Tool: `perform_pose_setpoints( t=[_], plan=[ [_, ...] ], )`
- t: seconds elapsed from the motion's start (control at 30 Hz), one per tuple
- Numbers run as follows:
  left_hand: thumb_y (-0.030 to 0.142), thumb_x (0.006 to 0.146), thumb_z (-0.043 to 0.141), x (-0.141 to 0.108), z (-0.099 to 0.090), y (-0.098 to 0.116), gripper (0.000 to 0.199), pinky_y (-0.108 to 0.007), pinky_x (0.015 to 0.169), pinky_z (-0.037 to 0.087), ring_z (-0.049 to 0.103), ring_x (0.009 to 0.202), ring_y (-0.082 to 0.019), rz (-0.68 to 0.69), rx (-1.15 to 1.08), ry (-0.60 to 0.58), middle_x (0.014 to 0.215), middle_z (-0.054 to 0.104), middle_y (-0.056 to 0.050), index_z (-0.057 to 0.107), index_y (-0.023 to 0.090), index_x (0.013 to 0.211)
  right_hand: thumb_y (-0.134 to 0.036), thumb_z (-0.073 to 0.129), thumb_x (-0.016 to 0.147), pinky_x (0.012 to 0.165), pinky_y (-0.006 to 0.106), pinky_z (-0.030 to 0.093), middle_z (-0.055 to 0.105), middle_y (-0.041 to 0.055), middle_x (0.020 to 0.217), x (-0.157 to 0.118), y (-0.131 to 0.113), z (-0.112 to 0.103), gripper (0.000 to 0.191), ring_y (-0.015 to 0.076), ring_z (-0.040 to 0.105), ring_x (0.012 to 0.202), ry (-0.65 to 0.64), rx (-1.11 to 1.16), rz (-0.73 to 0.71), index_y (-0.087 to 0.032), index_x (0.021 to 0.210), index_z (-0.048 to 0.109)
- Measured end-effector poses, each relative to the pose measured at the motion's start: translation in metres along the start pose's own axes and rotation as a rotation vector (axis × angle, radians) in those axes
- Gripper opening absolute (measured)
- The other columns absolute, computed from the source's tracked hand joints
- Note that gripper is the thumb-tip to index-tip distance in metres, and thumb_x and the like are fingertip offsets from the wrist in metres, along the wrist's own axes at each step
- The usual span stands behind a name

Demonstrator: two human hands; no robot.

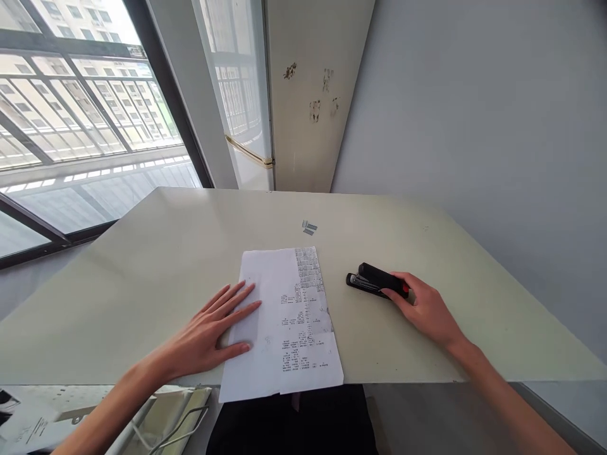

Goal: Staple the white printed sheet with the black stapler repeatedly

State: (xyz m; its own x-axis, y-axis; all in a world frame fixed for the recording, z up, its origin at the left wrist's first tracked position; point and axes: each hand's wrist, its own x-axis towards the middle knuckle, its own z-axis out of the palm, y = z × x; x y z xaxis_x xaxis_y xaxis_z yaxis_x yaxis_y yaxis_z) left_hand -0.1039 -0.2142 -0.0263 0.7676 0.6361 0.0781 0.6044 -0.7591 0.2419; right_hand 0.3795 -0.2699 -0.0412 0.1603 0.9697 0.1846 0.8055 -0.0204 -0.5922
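Note:
A black stapler (374, 281) lies on the table to the right of the paper. My right hand (427, 309) grips its rear end, thumb on the near side and fingers over the far side, beside a small red mark. Printed sheets of paper (270, 354) lie in front of me, their near edge hanging slightly over the table's edge. Spread flat, my left hand (213, 328) rests with its fingertips on the paper's left side. Several small strips of staples (309, 227) lie beyond the paper.
The pale table (190, 246) reaches back to a cabinet (303, 126) and a grey wall (450, 126) on the right. A large window (85, 107) is at the left. Below the table's front left edge are a box and a cable (190, 417).

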Motion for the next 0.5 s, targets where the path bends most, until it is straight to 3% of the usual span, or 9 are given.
perform_pose_setpoints(
  t=[0.23, 0.37, 0.5],
  plan=[
    [0.060, 0.099, 0.063, 0.037, 0.002, 0.037, 0.083, -0.061, 0.132, 0.012, 0.021, 0.161, -0.036, 0.071, 0.009, -0.060, 0.175, 0.017, -0.002, 0.020, 0.042, 0.169, -0.068, 0.070, 0.086, 0.047, 0.033, 0.040, 0.073, 0.0045, 0.087, -0.034, 0.053, -0.020, 0.051, 0.0161, 0.045, 0.049, 0.078, 0.241, 0.232, -0.031, 0.121, 0.075],
    [0.062, 0.100, 0.061, 0.081, 0.013, 0.056, 0.081, -0.057, 0.133, 0.005, 0.018, 0.162, -0.033, 0.152, 0.003, -0.080, 0.176, 0.017, -0.003, 0.023, 0.039, 0.169, -0.065, 0.078, 0.080, 0.054, 0.032, 0.045, 0.076, 0.0062, 0.093, -0.042, 0.065, -0.031, 0.053, 0.0226, 0.060, 0.069, 0.119, 0.423, 0.335, -0.027, 0.117, 0.077],
    [0.067, 0.102, 0.053, 0.134, 0.028, 0.073, 0.078, -0.059, 0.132, 0.002, 0.015, 0.163, -0.033, 0.186, -0.012, -0.103, 0.177, 0.016, -0.006, 0.026, 0.037, 0.168, -0.062, 0.082, 0.079, 0.077, 0.034, 0.054, 0.076, 0.0066, 0.106, -0.037, 0.067, -0.032, 0.052, 0.0254, 0.067, 0.094, 0.227, 0.629, 0.351, -0.024, 0.114, 0.077]
  ],
)
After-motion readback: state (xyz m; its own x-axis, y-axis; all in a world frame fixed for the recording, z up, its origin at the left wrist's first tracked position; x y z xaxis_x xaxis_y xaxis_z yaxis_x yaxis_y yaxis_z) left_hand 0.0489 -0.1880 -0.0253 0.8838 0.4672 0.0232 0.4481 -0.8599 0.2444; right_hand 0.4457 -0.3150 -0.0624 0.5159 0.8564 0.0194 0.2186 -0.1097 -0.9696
